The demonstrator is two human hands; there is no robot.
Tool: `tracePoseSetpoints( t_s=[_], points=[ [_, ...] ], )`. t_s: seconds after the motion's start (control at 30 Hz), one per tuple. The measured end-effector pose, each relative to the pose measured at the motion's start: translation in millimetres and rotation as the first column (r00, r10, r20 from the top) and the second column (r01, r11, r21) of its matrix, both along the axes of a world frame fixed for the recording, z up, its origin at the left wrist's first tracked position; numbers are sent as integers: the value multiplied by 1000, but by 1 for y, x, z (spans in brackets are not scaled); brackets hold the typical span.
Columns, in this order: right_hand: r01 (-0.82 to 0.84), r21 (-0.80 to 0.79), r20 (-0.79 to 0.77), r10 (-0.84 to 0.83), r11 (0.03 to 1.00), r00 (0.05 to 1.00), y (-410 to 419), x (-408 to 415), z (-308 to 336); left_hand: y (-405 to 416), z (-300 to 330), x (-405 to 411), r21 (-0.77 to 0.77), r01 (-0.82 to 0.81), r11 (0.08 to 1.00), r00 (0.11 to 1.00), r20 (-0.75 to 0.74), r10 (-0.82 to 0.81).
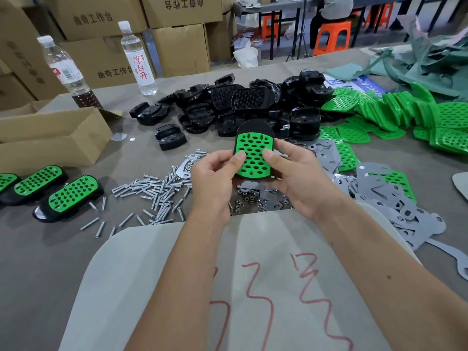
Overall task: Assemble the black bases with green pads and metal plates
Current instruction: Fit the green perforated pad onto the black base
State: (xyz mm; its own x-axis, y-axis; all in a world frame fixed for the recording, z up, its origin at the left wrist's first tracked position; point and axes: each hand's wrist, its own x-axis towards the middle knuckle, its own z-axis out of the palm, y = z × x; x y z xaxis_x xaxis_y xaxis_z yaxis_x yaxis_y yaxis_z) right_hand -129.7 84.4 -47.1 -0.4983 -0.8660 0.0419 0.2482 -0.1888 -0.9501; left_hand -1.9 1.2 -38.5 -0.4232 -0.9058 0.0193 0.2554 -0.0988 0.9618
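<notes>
Grey worktop [50,249], two hands holding one part above it.
Left hand [212,183] and right hand [298,178] grip a black base [255,127] under its green pad [253,154]; the base's underside is hidden.

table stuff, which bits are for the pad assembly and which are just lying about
For the job: green pad on black base in left hand and right hand, base pile, metal plates, screws, nuts.
Lying about: water bottles, cardboard box.

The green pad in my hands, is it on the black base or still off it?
On: the green pad lies flat on the black base, both thumbs pressing it.
</notes>
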Motion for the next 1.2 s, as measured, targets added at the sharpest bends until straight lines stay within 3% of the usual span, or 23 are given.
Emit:
tracePoseSetpoints(
  t_s=[0.13, 0.37, 0.6, 0.7, 0.83, 1.07, 1.2],
  points=[
    [-79, -38, 2, 79, 996, 997, 3, 0, 1, -2, 3, 1, 44, -48, 998, 997, -51, 50],
    [-73, -176, -82, 60, 982, 995, 5, 2, 2, -1, 8, 5, 260, 68, 963, 988, -149, -30],
    [-32, -175, -35, 27, 984, 999, 6, -1, 5, -1, 12, 5, 153, 127, 980, 985, -140, -106],
    [3, -138, -80, -15, 990, 997, 4, 1, 5, -2, 10, 3, 171, 111, 979, 992, -76, -99],
    [56, -155, -35, -62, 986, 997, 2, 6, 4, -2, 8, 4, 77, 179, 981, 984, -34, -177],
    [-21, -79, 12, 22, 997, 1000, 5, 2, 6, -6, 9, 9, 54, 208, 977, 978, -17, -208],
    [-65, -60, -80, 60, 996, 995, 5, 4, 6, -7, 10, 8, 79, 147, 986, 989, 11, -149]
  ],
)
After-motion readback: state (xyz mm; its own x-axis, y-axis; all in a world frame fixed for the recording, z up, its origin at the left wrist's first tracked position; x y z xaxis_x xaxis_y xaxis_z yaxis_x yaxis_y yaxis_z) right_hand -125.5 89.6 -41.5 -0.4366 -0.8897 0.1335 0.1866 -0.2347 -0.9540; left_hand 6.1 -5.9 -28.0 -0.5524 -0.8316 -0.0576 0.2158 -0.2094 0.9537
